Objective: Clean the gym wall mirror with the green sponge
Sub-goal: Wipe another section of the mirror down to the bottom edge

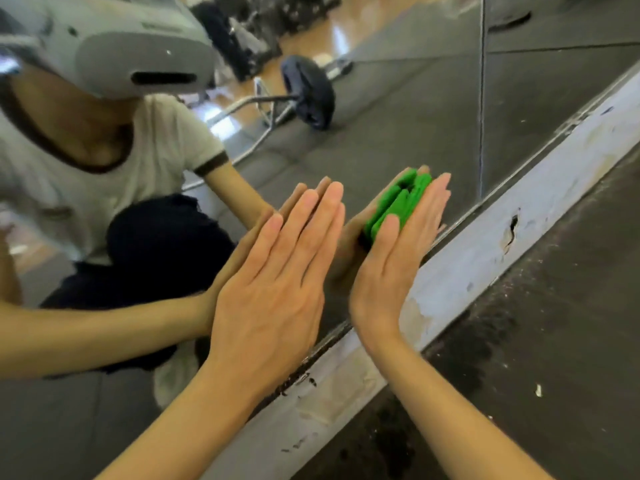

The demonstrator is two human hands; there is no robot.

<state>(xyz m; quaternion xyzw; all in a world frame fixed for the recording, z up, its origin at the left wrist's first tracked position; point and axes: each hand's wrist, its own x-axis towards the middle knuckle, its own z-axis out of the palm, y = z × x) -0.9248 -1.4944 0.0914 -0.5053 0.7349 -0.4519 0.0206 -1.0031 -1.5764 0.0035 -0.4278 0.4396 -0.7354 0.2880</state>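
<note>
Pressing the sponge [398, 202] flat to the mirror [398, 109], low by the sill [485, 251]: your right hand [394, 265], fingers straight. Left hand [277, 282]: flat on glass, fingers straight, holding nothing. Risks, as judged: sponge slipping from an ungripped palm; left palm smearing glass. Containers: none in view.

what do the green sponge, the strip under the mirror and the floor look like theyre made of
Green sponge: soft, matte foam or rubbery material, judging by its ridged folds under the right hand; which one is unclear.
Strip below the mirror: a hard surface with pale paint, worn, chipped and gouged.
Floor: dark, matte and speckled, likely rubber gym matting.
</note>
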